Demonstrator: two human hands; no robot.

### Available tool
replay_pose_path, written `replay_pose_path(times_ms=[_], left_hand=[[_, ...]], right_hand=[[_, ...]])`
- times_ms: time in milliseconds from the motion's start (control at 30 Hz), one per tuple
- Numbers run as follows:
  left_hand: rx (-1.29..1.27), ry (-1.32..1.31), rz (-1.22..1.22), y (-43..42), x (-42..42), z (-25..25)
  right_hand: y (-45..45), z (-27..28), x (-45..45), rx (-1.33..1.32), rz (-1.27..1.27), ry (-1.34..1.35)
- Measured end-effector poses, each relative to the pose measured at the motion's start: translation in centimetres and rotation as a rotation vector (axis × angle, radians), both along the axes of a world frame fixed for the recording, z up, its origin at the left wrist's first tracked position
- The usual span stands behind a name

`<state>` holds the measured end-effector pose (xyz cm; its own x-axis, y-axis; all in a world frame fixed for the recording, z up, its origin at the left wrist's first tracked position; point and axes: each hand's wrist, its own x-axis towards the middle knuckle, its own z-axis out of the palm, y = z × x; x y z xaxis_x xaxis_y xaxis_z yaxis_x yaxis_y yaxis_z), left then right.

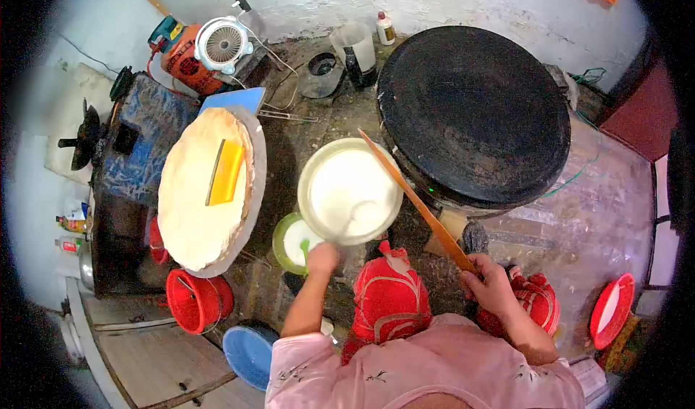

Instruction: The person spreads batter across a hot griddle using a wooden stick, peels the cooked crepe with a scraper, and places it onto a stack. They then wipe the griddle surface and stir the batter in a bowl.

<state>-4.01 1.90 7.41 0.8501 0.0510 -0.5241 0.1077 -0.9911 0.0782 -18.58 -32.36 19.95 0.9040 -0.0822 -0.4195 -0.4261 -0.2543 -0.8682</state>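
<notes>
My left hand [323,259] is closed at the edge of a small green bowl [279,246] of white liquid, by a green handle [305,247] that stands in it; what the fingers grip is hard to make out. My right hand [489,282] is wrapped round the lower end of a long wooden stick [423,210], whose tip reaches over a large pale basin [307,213] of white batter. Right of the basin is a round black griddle [474,116]. On the left, a stack of thin flatbreads [192,199] carries a yellow scraper [229,171].
A red bucket [200,300] and a blue basin [250,355] stand at the lower left. A gas cylinder [190,65], a small fan [223,45] and a clear jug [355,43] are at the back. A red-rimmed basin [627,293] lies far right.
</notes>
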Motion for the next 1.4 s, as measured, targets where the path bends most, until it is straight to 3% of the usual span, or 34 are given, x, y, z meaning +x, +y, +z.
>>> replay_pose_path(times_ms=[133,233,300,333,500,600,700,733,833,867,933,967,1033,1100,1133,1200,1233,1400], left_hand=[[-0.033,-0.056,0.099,-0.9,-0.5,-3.2],[-0.126,-0.04,-0.018,1.2,-0.7,-4.9],[-0.306,-0.113,0.175,1.6,-0.7,-1.5],[-0.254,-0.147,0.199,1.9,-0.7,-0.6],[-0.153,-0.14,0.162,1.3,-1.4,-4.9],[-0.415,-0.064,0.273,-0.5,2.2,-1.2],[-0.351,-0.224,0.279,-2.9,2.4,-0.5],[-0.159,-0.08,0.165,-2.3,2.5,-3.6],[-0.202,-0.03,-0.008,-0.7,0.6,-2.4],[-0.24,-0.05,0.068,0.6,0.3,-2.0],[-0.274,-0.08,0.201,2.9,0.2,-0.8],[-0.153,-0.165,0.161,2.6,-0.2,0.9],[-0.036,-0.172,0.168,2.3,-0.6,-0.9],[-0.15,-0.306,-0.059,1.9,-1.3,-6.7],[-0.297,-0.036,0.176,0.5,-0.5,-5.8],[-0.845,0.511,0.734,0.7,0.7,-6.0],[-1.249,0.788,1.057,2.1,0.9,-7.3],[-1.275,0.353,0.955,0.4,0.8,4.2]], right_hand=[[0.3,0.1,-0.2,0.026,-0.036,0.071],[0.2,-1.6,-0.5,0.046,-0.023,-0.06],[0.1,-1.5,-0.4,0.047,-0.02,-0.031],[0.1,-1.5,-0.3,0.051,-0.009,-0.009],[0.1,-2.4,-0.6,-0.059,0.021,-0.16],[-0.2,-2.9,-0.9,-0.042,0.04,-0.127],[-0.1,-2.4,-0.4,-0.036,0.081,-0.106],[-0.1,-2.2,-0.4,-0.048,0.088,-0.098],[-0.2,-3.5,-0.6,-0.023,0.072,-0.203],[-0.2,-2.9,-0.6,-0.02,0.069,-0.195],[0.2,-0.8,-0.5,-0.005,-0.026,0.071],[0.3,-0.9,-0.5,-0.002,-0.022,0.073],[0.2,-1.1,-0.6,-0.023,0.002,-0.01],[0.0,-1.7,-0.6,-0.048,0.014,-0.05],[-0.1,-1.9,-0.6,-0.076,0.026,-0.088],[-0.1,-1.9,-0.6,-0.07,0.026,-0.099],[-0.1,-1.8,-0.5,-0.061,0.029,-0.106],[0.2,-0.4,-0.2,-0.006,-0.011,-0.013]])
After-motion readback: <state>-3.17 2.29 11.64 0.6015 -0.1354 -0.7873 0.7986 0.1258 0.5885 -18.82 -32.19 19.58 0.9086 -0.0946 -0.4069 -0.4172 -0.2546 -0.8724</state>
